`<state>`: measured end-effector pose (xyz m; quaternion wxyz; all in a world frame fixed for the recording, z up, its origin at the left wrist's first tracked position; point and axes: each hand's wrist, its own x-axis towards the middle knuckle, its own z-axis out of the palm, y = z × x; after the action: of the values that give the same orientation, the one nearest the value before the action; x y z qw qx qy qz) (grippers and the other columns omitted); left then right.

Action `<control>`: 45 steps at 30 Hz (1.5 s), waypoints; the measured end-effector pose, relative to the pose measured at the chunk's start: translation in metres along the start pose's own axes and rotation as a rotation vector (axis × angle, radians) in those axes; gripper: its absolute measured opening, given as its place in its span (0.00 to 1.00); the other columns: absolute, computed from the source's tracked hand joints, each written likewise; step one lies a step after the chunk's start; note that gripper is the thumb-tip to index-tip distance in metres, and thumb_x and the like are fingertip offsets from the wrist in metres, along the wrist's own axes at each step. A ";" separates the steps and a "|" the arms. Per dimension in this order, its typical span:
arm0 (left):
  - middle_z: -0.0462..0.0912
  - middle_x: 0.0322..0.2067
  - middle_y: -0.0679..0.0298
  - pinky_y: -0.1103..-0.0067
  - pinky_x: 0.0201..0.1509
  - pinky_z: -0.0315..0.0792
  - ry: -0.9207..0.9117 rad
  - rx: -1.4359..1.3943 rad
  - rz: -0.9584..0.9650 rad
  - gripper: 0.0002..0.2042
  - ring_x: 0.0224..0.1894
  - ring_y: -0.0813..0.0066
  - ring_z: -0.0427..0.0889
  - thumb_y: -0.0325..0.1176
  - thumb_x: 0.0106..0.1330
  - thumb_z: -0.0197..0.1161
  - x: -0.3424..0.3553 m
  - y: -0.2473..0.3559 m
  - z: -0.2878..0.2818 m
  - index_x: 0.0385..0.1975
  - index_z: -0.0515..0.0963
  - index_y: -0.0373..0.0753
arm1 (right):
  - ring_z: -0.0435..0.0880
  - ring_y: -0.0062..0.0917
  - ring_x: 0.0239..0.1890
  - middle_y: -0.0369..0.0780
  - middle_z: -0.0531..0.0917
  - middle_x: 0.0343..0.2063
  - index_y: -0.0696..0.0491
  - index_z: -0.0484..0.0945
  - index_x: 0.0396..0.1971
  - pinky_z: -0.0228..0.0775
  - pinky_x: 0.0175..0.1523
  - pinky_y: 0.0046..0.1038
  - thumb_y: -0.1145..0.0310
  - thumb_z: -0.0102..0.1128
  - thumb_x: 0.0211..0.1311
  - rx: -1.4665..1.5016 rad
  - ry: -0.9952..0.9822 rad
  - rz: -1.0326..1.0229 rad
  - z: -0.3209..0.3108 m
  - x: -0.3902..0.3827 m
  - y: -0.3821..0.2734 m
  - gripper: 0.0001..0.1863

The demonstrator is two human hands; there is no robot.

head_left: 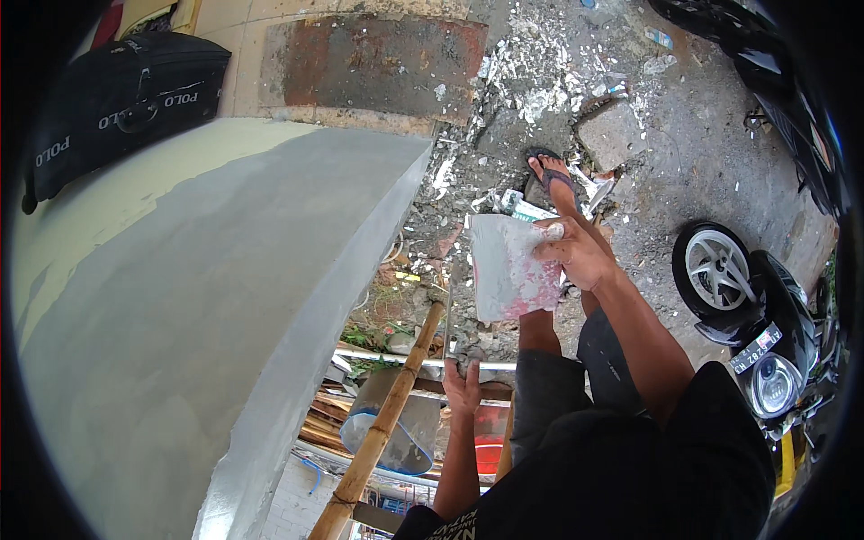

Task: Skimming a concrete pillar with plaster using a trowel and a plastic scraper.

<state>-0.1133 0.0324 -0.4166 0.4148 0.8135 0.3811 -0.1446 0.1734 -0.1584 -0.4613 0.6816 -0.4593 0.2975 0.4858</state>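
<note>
My right hand (pixel 583 261) grips the edge of a flat, roughly square board (pixel 506 270), its face smeared with grey paste over pink. Below and left of it, my left hand (pixel 463 387) is closed on a thin, straight-edged tool (pixel 450 335), seen nearly edge-on, like a scraper blade; its full shape cannot be made out. The tool stands close to the board's left side. Left of both hands is a grey-coated wall (pixel 243 243), smooth and damp-looking, with a pale yellow uncoated strip along its far side. Its narrow edge (pixel 310 328) faces my hands.
A bamboo pole (pixel 387 418) slants beside my left forearm. Beneath lie a red bucket (pixel 489 455) and stacked wood pieces (pixel 326 423). My sandalled foot (pixel 553 171) rests on rubble-strewn ground near a concrete slab (pixel 615 135). Motorbikes (pixel 774 382) stand at right; a black bag (pixel 135 108) lies far left.
</note>
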 end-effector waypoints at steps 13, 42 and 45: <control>0.72 0.22 0.71 0.82 0.22 0.66 0.041 -0.466 -0.743 0.08 0.20 0.84 0.69 0.35 0.69 0.58 -0.080 -0.051 0.011 0.33 0.66 0.43 | 0.79 0.42 0.47 0.52 0.76 0.48 0.57 0.69 0.59 0.71 0.54 0.34 0.83 0.48 0.57 -0.315 0.491 -0.805 0.166 0.129 0.132 0.27; 0.76 0.30 0.65 0.79 0.32 0.74 0.075 -0.673 -0.773 0.06 0.27 0.79 0.76 0.32 0.72 0.53 -0.067 -0.057 0.018 0.41 0.65 0.40 | 0.68 0.45 0.58 0.50 0.68 0.56 0.58 0.63 0.62 0.61 0.64 0.39 0.90 0.51 0.44 -0.330 0.378 -0.952 0.195 0.135 0.156 0.38; 0.76 0.30 0.65 0.79 0.32 0.74 0.039 -0.701 -0.792 0.06 0.26 0.79 0.76 0.32 0.72 0.53 -0.061 -0.051 0.016 0.41 0.65 0.40 | 0.68 0.44 0.58 0.50 0.69 0.55 0.58 0.64 0.62 0.61 0.64 0.40 0.90 0.51 0.43 -0.325 0.341 -0.937 0.185 0.135 0.161 0.38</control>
<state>-0.1900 0.0077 -0.4219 0.5683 0.4223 0.6924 -0.1388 0.0625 0.0804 -0.5567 0.6875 -0.7156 0.0879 0.0871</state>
